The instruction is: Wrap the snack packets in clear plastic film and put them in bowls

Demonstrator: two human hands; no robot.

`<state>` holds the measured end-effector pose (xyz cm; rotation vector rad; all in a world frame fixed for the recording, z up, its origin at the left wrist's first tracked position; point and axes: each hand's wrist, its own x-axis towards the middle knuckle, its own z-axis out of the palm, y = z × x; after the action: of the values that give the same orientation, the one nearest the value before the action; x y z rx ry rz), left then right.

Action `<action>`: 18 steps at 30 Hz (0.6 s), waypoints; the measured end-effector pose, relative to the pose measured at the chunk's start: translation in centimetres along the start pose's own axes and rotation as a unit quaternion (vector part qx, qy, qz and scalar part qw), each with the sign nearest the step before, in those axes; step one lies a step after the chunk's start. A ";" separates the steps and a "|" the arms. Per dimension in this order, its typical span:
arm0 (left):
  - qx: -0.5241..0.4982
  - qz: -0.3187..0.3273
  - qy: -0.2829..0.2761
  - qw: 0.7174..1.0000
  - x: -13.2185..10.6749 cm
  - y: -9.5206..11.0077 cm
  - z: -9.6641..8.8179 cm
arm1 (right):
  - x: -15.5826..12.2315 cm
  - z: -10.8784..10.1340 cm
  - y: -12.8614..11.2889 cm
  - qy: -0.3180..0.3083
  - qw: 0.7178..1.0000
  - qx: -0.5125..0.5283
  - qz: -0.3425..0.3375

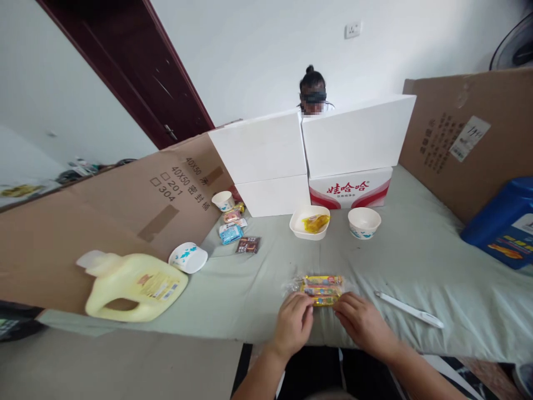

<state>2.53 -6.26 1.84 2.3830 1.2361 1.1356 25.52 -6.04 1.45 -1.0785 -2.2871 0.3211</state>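
Note:
A clear plastic pack of sausage-like sticks in yellow printed wrappers (322,286) lies on the cloth at the front edge. My left hand (295,322) has its fingers pinched on the pack's lower left corner. At the lower right end, my right hand (364,325) holds on with thumb and fingertips together. Both hands rest low, close to the cloth. To the right lies a slim white stick-shaped tool (410,310), apart from the right hand; its exact kind is unclear.
Behind the pack are a white square bowl (296,225) with a yellow packet (316,223) and a round paper bowl (364,223). Left are a yellow jug (137,286), a tipped paper bowl (188,258) and snack packets (248,245). White boxes (270,147) screen a seated person (313,91). A blue jug (503,222) is right.

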 end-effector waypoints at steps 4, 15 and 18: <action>0.118 -0.086 -0.015 0.989 0.5 -1.7 1.3 | 1.5 1.5 0.1 -0.019 0.998 -0.053 0.015; 0.176 -0.182 -0.131 0.958 1.7 -3.8 0.9 | 1.7 3.1 3.0 -0.039 0.964 -0.225 0.136; 0.182 -0.156 -0.150 0.959 2.1 -3.7 0.4 | 1.5 2.6 3.2 -0.034 0.968 -0.221 0.111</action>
<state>1.33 -2.28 0.82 2.3627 1.7429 0.4619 25.22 -2.77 -1.48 -1.5719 -2.3640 -0.0777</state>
